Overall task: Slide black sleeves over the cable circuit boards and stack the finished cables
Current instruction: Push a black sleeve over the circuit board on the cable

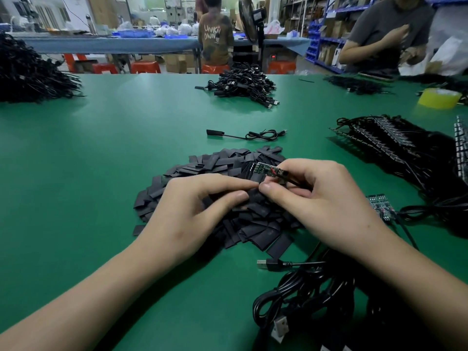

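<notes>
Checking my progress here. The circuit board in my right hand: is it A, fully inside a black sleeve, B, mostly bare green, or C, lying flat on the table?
B: the circuit board shows bare green with its components visible, pinched in the right hand above the pile of black sleeves.

Green worktable (126, 138), blue bench (101, 44), red stools (145, 67), stocked shelving (326, 29).
</notes>
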A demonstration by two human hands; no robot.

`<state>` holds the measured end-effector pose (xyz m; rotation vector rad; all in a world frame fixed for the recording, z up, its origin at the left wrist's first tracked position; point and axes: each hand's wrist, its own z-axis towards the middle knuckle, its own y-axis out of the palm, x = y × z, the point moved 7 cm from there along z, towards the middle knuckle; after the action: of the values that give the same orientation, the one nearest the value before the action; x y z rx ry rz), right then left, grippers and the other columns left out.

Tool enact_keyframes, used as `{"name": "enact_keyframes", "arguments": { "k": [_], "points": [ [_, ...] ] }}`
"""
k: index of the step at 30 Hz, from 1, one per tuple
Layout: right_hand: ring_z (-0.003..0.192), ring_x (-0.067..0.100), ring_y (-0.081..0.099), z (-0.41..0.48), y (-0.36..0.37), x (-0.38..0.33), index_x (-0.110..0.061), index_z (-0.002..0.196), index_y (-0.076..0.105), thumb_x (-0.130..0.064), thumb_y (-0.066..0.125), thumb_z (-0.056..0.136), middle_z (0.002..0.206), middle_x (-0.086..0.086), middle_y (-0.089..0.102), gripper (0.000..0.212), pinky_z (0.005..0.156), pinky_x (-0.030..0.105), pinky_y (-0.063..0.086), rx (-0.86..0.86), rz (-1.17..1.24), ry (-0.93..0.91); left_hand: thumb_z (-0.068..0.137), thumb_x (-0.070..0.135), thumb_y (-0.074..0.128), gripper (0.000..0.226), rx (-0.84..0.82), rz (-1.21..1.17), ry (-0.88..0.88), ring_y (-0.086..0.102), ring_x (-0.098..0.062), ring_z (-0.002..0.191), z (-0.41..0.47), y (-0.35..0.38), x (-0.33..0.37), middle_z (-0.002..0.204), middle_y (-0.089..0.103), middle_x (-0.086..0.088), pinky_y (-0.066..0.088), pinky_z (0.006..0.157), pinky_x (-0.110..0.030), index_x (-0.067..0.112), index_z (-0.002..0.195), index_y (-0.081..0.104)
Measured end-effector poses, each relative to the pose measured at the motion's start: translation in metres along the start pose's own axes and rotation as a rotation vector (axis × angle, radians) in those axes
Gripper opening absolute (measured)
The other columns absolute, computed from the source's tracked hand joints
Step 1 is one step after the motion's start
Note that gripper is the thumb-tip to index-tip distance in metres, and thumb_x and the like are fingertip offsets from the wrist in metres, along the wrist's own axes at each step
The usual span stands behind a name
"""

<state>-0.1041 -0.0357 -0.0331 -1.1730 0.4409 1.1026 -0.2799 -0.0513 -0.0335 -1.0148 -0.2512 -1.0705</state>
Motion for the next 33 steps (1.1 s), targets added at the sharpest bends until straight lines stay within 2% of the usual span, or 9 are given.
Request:
{"name": "enact_keyframes", "arguments": {
  "k": [3, 6, 7, 10, 12, 14, 20, 29, 33],
  "points": [
    [0.071, 0.002, 0.061, 0.001, -0.001, 0.004, -0.020, 0.080, 0.072, -0.027, 0.074, 0.091, 0.073, -0.003, 0.070, 0.013, 0.066, 0.011, 0.050, -0.005, 0.054, 0.029, 0.084, 0.037, 0.077, 0.036, 0.053, 0.245, 0.184, 0.066, -0.010, 0.086, -0.002, -0.003, 0.013, 0.097, 0.074, 0.008, 0.053, 0.082, -0.027, 0.021, 0.116, 0.077],
    [0.072, 0.018, 0.064, 0.001, 0.003, 0.005, -0.017, 0.085, 0.072, -0.037, 0.070, 0.088, 0.082, 0.014, 0.070, 0.020, 0.071, 0.037, 0.059, -0.051, 0.032, 0.050, 0.085, 0.038, 0.079, 0.033, 0.130, 0.354, 0.286, 0.065, -0.018, 0.080, -0.004, -0.005, 0.020, 0.094, 0.073, 0.002, 0.055, 0.076, -0.033, 0.016, 0.111, 0.079],
    [0.072, 0.018, 0.063, 0.001, 0.005, 0.004, -0.016, 0.086, 0.072, -0.037, 0.071, 0.089, 0.084, 0.016, 0.069, 0.022, 0.072, 0.041, 0.059, -0.065, 0.034, 0.052, 0.086, 0.036, 0.079, 0.030, 0.144, 0.365, 0.298, 0.066, -0.019, 0.079, -0.005, -0.005, 0.021, 0.093, 0.074, 0.002, 0.056, 0.074, -0.034, 0.017, 0.109, 0.080],
    [0.065, 0.009, 0.056, 0.001, 0.003, -0.001, -0.015, 0.090, 0.071, -0.044, 0.063, 0.096, 0.075, 0.009, 0.065, 0.031, 0.062, 0.028, 0.046, -0.058, 0.044, 0.046, 0.085, 0.035, 0.079, 0.026, 0.170, 0.318, 0.218, 0.066, -0.011, 0.079, -0.004, -0.011, 0.015, 0.091, 0.074, 0.007, 0.056, 0.075, -0.030, 0.020, 0.106, 0.080],
    [0.054, 0.005, 0.044, 0.000, -0.003, -0.004, -0.021, 0.089, 0.071, -0.052, 0.047, 0.097, 0.058, -0.005, 0.050, 0.040, 0.055, 0.024, 0.033, -0.028, 0.005, 0.037, 0.084, 0.035, 0.081, 0.025, 0.185, 0.227, 0.122, 0.063, 0.002, 0.079, -0.002, -0.018, 0.007, 0.091, 0.072, 0.014, 0.052, 0.077, -0.020, 0.022, 0.105, 0.080],
    [0.049, 0.004, 0.037, 0.000, -0.004, -0.005, -0.023, 0.080, 0.069, -0.050, 0.042, 0.098, 0.052, -0.010, 0.038, 0.042, 0.051, 0.021, 0.026, -0.034, -0.056, 0.027, 0.081, 0.032, 0.081, 0.025, 0.190, 0.187, 0.062, 0.061, 0.008, 0.076, -0.001, -0.020, 0.000, 0.090, 0.071, 0.018, 0.048, 0.074, -0.012, 0.023, 0.105, 0.080],
    [0.044, 0.007, 0.031, -0.002, -0.002, -0.005, -0.018, 0.066, 0.062, -0.037, 0.049, 0.105, 0.047, -0.008, 0.031, 0.045, 0.048, 0.020, 0.025, -0.082, -0.131, 0.045, 0.082, 0.030, 0.078, 0.021, 0.189, 0.168, 0.051, 0.062, 0.009, 0.075, 0.000, -0.019, -0.001, 0.091, 0.070, 0.021, 0.048, 0.071, -0.012, 0.024, 0.102, 0.080],
    [0.044, 0.008, 0.030, -0.002, -0.003, -0.001, -0.019, 0.067, 0.063, -0.039, 0.049, 0.106, 0.048, -0.007, 0.032, 0.046, 0.047, 0.021, 0.024, -0.085, -0.083, 0.089, 0.082, 0.031, 0.078, 0.020, 0.209, 0.166, 0.053, 0.059, 0.009, 0.070, 0.000, -0.021, 0.000, 0.089, 0.070, 0.021, 0.048, 0.068, -0.014, 0.023, 0.100, 0.080],
    [0.046, 0.010, 0.030, -0.003, 0.001, -0.002, -0.020, 0.068, 0.063, -0.049, 0.046, 0.100, 0.051, -0.002, 0.032, 0.046, 0.049, 0.026, 0.024, -0.124, -0.092, 0.084, 0.082, 0.028, 0.079, 0.019, 0.212, 0.186, 0.067, 0.061, 0.010, 0.075, -0.001, -0.021, 0.003, 0.089, 0.070, 0.019, 0.050, 0.070, -0.015, 0.022, 0.100, 0.081]
  ]
}}
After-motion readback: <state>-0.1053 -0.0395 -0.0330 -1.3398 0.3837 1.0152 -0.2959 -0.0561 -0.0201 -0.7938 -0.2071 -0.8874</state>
